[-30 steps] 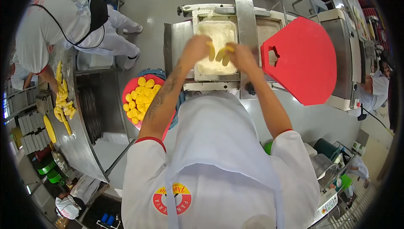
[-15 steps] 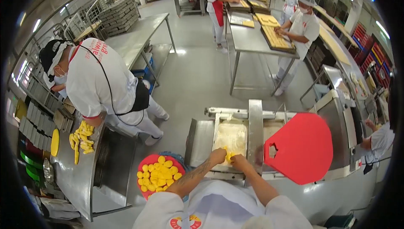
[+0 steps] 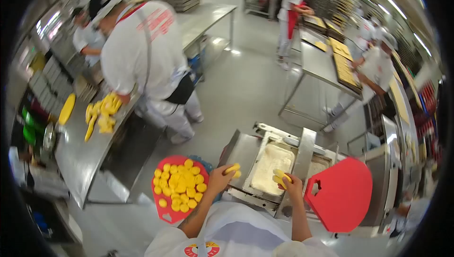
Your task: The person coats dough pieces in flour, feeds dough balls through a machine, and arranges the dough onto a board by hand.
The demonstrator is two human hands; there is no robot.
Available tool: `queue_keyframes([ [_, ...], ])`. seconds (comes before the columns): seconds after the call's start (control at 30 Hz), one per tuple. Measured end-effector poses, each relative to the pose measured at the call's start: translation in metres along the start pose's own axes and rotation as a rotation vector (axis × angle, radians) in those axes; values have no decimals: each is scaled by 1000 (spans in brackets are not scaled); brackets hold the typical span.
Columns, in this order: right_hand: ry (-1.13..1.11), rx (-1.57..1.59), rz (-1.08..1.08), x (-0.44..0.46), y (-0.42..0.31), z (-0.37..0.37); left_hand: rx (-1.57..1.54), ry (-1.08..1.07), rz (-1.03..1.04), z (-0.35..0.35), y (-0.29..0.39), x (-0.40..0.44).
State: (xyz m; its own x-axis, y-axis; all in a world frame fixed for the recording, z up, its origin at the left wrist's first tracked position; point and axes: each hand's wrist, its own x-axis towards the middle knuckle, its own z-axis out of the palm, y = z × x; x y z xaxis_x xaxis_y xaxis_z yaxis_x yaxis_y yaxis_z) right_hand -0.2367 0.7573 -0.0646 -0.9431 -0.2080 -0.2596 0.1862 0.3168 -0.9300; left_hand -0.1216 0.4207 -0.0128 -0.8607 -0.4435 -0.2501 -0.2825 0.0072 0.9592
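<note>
At the two sides of the powder (image 3: 268, 168), seen from the head, our left hand (image 3: 219, 179) pinches yellow dough (image 3: 232, 168) at its fingertips, while our right hand (image 3: 294, 187) grasps more dough pieces (image 3: 280, 176) near the steel bar (image 3: 304, 152). To our left, dough balls (image 3: 182, 180) crowd a red board (image 3: 163, 214); to our right stands a second red board (image 3: 344, 195).

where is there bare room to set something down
The right red board, right of the pale powder, looks bare; so does the left steel table between the dough strips and its near end. The left red board is crowded with dough pieces.
</note>
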Motion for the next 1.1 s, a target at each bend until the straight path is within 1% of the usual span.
queue_keyframes([
  [0.03, -6, 4, 6, -2, 3, 3, 12, 26, -13, -16, -17, -7],
  [0.1, -91, -15, 22, 1, -4, 18, 15, 142, -77, -51, -62, -34],
  [0.13, -144, -112, 23, 2, -5, 33, 163, 283, 101, -69, -83, -49],
  [0.2, -253, -259, -18, 14, -1, 65, 207, 444, 3, -108, -84, -84],
  [0.23, -331, -305, -96, 14, -19, 94, 233, 494, -15, -130, -80, -90],
  [0.3, -479, -378, -262, 15, -61, 156, 189, 607, -124, -179, -67, -95],
  [0.33, -529, -575, -390, 2, -121, 199, 213, 686, -95, -213, -58, -92],
  [0.37, -620, -548, -481, 0, -160, 245, 241, 760, -66, -249, -46, -87],
  [0.4, -743, -415, -528, -3, -199, 297, 282, 971, 42, -279, -28, -80],
  [0.43, -889, -223, -519, -8, -238, 350, 355, 1139, 324, -321, -10, -71],
  [0.47, -1020, -12, -444, -15, -276, 400, 291, 1173, 249, -355, 27, -76],
  [0.5, -1097, 141, -368, -22, -311, 446, 224, 1205, 174, -389, 64, -81],
  [0.53, -1115, 219, -348, -26, -337, 479, 148, 1302, 3, -422, 75, -81],
  [0.57, -1096, 237, -396, -30, -356, 502, 346, 1468, 67, -462, 40, -80],
  [0.6, -1005, 178, -566, -32, -365, 513, 553, 1648, 98, -503, 6, -78],
  [0.67, -1129, 278, -478, -32, -357, 502, 216, 1465, 69, -509, -4, -98],
  [0.7, -1150, 328, -422, -25, -346, 489, 30, 1309, 68, -494, -20, -109],
  [0.73, -1189, 289, -460, -22, -318, 465, -54, 1188, 42, -482, -55, -107],
  [0.77, -1215, 240, -479, -17, -283, 432, -117, 1082, 7, -465, -101, -108],
  [0.83, -1095, -20, -283, 13, -173, 353, -207, 815, -145, -408, -197, -103],
  [0.87, -1076, -125, -179, 9, -126, 319, -228, 670, -234, -368, -232, -104],
  [0.9, -895, 38, 49, -9, -95, 267, -238, 541, -331, -329, -258, -105],
  [0.93, -749, 178, 212, -4, -77, 205, -264, 427, -408, -277, -269, -93],
  [0.97, -546, 254, 300, -20, -54, 146, -294, 309, -466, -231, -276, -84],
  [1.0, -359, 89, 315, -36, -41, 88, -323, 189, -506, -186, -274, -74],
  [1.03, -214, 93, 332, -53, -45, 42, -345, 85, -529, -147, -264, -59],
  [1.07, -51, 47, 338, -72, -64, 7, -353, -1, -541, -109, -248, -44],
  [1.1, 18, 51, 289, -85, -64, -27, -325, -82, -542, -79, -226, -28],
])
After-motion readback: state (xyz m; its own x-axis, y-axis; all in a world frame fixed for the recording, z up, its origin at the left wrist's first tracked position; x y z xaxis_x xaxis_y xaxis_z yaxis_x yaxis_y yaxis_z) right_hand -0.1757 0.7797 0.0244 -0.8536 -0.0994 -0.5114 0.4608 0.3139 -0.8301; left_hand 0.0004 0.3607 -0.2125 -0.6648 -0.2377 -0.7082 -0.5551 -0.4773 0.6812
